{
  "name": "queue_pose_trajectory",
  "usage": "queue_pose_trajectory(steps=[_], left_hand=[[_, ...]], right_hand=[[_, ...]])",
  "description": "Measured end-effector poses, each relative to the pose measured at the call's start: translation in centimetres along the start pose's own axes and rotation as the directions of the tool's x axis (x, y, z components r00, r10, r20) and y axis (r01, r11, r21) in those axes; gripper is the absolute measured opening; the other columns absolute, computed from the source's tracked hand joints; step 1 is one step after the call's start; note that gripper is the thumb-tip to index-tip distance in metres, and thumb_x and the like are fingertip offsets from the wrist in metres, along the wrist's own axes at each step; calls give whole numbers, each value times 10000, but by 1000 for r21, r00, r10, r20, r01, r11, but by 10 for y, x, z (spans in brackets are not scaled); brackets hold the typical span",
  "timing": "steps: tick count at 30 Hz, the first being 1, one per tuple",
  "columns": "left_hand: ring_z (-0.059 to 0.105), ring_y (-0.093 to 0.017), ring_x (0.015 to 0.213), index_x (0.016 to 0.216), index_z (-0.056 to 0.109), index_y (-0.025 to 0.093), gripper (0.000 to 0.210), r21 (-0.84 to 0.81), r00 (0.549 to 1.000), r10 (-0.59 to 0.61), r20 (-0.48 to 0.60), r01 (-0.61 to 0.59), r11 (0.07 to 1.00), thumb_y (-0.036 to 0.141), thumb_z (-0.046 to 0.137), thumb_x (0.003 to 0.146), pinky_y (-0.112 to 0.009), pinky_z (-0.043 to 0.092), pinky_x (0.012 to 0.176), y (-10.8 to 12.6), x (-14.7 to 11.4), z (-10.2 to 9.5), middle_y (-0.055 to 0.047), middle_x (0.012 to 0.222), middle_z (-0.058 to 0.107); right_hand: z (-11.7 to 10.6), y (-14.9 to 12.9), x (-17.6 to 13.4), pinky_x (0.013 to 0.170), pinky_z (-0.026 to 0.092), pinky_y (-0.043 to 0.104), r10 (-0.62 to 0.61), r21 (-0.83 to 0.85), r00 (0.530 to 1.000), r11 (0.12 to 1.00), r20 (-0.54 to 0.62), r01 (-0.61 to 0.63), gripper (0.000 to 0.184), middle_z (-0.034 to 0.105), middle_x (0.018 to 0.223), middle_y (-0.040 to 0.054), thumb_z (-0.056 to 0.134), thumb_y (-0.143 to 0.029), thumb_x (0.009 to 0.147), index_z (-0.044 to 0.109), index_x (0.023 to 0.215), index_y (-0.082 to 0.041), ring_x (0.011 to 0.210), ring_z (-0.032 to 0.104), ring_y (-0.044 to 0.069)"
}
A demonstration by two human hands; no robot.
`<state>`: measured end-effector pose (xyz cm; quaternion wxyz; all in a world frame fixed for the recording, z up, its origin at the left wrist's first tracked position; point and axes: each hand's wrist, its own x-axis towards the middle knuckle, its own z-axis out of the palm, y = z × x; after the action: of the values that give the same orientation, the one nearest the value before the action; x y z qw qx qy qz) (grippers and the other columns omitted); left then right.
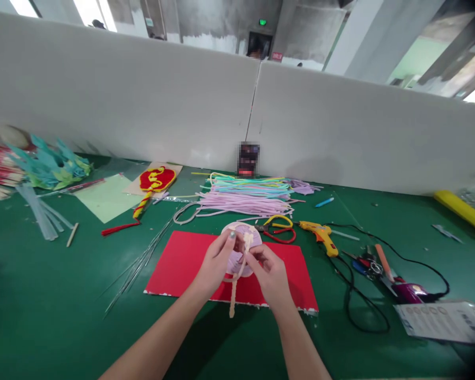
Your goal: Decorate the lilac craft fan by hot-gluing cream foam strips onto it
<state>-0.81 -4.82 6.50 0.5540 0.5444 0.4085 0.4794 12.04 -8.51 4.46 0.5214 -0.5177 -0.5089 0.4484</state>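
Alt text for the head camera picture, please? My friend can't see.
A person's left hand holds a round lilac craft and right hand pinches a pale strip, over a red board on a green table. Behind lie pastel stems; scissors lie at the board's far edge, a yellow glue gun to its right.
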Motion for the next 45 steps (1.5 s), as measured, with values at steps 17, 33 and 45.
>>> queue_pose_trajectory(steps=[17,33,45], left_hand=[[558,-153,728,715,553,187,102,401,975,221,17,-210,892,186,509,808,-243,440,667,17,-29,-5,-4,729,578],[582,-185,994,998,599,179,227,206,977,205,-58,-189,960,325,459,894,-295,469,855,3,-54,-8,-74,1042,629],[661,-184,751,868,660,141,246,72,995,-34,95,27,997,354,603,760,-309,533,744,-8,-58,4,-62,829,713]], right_hand=[[17,-7,-30,704,471,278,-101,-110,986,990,-135,86,157,631,819,33,586,-341,807,600,870,-198,760,576,156],[12,-3,-46,701,491,295,-160,-15,935,986,-317,164,232,706,948,69,527,-372,851,646,910,-183,726,614,156],[15,5,-48,573,472,275,-201,-85,880,980,-430,183,270,688,1032,99,512,-392,847,632,973,-185,682,611,151]])
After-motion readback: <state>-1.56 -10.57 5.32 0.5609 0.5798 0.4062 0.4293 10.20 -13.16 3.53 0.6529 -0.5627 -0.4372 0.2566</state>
